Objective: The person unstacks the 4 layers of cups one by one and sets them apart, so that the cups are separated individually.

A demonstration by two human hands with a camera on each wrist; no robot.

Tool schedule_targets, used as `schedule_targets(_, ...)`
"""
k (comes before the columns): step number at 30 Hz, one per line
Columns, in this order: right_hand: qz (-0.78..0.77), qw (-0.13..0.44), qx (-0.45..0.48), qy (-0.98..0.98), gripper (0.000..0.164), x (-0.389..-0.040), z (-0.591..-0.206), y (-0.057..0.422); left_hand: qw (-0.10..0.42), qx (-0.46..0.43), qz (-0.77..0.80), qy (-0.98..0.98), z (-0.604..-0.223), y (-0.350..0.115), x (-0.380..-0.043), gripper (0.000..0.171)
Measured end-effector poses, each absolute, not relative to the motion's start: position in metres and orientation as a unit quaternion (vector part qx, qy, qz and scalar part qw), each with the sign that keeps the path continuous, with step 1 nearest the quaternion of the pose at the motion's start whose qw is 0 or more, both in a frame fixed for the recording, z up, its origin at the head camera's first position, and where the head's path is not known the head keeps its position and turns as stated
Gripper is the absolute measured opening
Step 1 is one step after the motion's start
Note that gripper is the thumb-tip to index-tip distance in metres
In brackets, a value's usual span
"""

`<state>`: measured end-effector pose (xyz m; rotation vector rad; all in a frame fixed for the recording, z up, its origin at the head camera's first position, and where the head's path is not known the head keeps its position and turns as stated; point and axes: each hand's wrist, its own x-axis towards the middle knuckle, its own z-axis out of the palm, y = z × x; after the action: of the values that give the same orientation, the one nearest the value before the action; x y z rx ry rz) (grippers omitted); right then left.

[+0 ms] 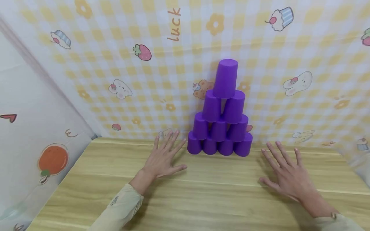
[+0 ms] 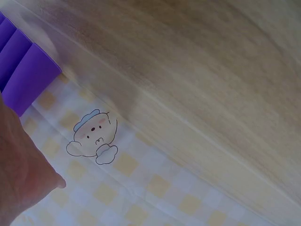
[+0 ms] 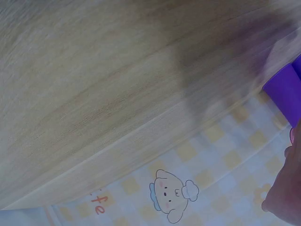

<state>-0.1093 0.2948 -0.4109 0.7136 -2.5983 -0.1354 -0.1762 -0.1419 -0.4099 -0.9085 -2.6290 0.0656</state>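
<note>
Purple cups [image 1: 225, 78] stand upside down in a four-tier pyramid, narrowing to a single cup on top. My left hand [image 1: 163, 157], fingers spread and straight, is just left of the bottom row and holds nothing. To the right of the pyramid, my right hand [image 1: 292, 176] has its fingers spread too, with nothing in it. In the left wrist view, part of the left hand [image 2: 23, 169] shows below several purple cups [image 2: 33, 75]. The right wrist view catches a purple cup [image 3: 287, 92] above the edge of the right hand [image 3: 287, 188].
The cups stand near the back edge of a wood-grain table [image 1: 208, 199]. Right behind it hangs a yellow-and-white checked cloth [image 1: 162, 73] with printed cartoons. A white printed cloth [image 1: 26, 96] covers the left side.
</note>
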Motion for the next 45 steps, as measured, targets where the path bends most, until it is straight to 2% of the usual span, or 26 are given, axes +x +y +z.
schedule_targets(9, -0.047, 0.220, 0.251, -0.941, 0.093, -0.105, -0.411, 0.297, 0.145, -0.317, 0.031, -0.937, -0.405, -0.137, -0.175, 0.089)
schedule_targets(23, -0.025, 0.224, 0.248, -0.942, 0.093, -0.106, -0.413, 0.291, 0.137, -0.305, 0.025, -0.942, -0.402, -0.141, -0.174, 0.088)
schedule_targets(30, 0.120, 0.181, 0.170, -0.961, 0.093, -0.103, -0.409, 0.286, 0.115, -0.301, -0.011, -0.947, -0.392, -0.143, -0.172, 0.092)
schedule_targets(34, 0.242, 0.164, 0.141, -0.946, 0.085, -0.102, -0.405, 0.283, 0.117, -0.305, -0.016, -0.945, -0.381, -0.145, -0.173, 0.093)
schedule_targets(45, 0.446, 0.135, 0.063, -0.883, 0.064, -0.107, -0.402, 0.271, 0.185, -0.327, -0.099, -0.921, -0.334, -0.140, -0.185, 0.085)
